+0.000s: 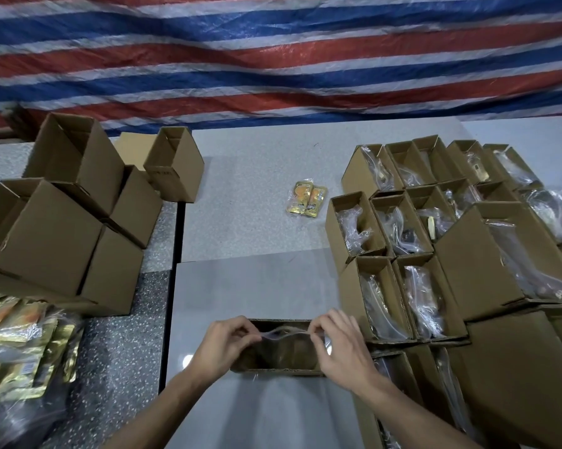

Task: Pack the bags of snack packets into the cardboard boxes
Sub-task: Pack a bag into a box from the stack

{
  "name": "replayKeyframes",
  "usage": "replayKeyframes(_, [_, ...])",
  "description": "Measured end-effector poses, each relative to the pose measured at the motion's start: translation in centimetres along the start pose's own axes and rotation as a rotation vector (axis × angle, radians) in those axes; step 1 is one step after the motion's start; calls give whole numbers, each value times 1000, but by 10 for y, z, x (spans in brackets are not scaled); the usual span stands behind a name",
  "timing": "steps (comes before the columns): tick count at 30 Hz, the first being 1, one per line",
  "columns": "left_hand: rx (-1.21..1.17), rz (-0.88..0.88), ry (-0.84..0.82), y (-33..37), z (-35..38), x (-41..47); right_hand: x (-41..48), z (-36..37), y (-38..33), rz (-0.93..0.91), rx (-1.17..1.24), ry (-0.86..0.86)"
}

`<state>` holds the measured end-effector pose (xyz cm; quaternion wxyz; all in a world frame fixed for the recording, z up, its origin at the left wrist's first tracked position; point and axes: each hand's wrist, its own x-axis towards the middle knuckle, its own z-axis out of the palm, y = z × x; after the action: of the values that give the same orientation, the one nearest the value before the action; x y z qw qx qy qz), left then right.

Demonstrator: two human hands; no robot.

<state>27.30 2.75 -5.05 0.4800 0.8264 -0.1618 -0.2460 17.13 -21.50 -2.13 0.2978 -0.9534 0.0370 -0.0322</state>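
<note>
— What do we see, left to right?
— Gold snack packets (20,345) heaped beside empty boxes (62,222) on the counter (240,222). Our left hand (223,345) and right hand (344,345) each pinch the rim of a clear bag (286,335) inside the open box (279,367).
— Its contents?
— Dim, perhaps packets. Filled boxes (402,286) stand right.

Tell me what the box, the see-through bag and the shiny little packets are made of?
The box between the hands looks like plain brown cardboard, matte, with folded flaps. The bag being pinched looks like thin clear plastic: it crinkles and glints. The loose packets on the table seem to be glossy gold foil or plastic film; which one is hard to tell.
</note>
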Motion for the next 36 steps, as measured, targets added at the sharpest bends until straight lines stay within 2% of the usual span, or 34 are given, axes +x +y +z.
replayKeyframes(4, [196, 205, 2, 5, 1, 1, 14, 13, -32, -133, -103, -104])
replayKeyframes(7, [231, 268, -16, 6, 2, -1, 24, 25, -51, -193, -90, -105])
replayKeyframes(13, [150, 178, -10, 4, -6, -5, 30, 27, -54, -278, -91, -168])
replayKeyframes(16, [110, 136, -33, 1, -8, -6, 29, 23, -55, -293, -120, -140])
replayKeyframes(22, [194, 202, 15, 4, -4, -6, 24, 28, -57, -215, -114, -63])
replayKeyframes(27, [198, 253, 26, 6, -6, -8, 25, 30, -55, -248, -130, -75])
replayKeyframes(36, [152, 171, -3, 11, -18, 3, 33, 18, -48, -302, -212, -75])
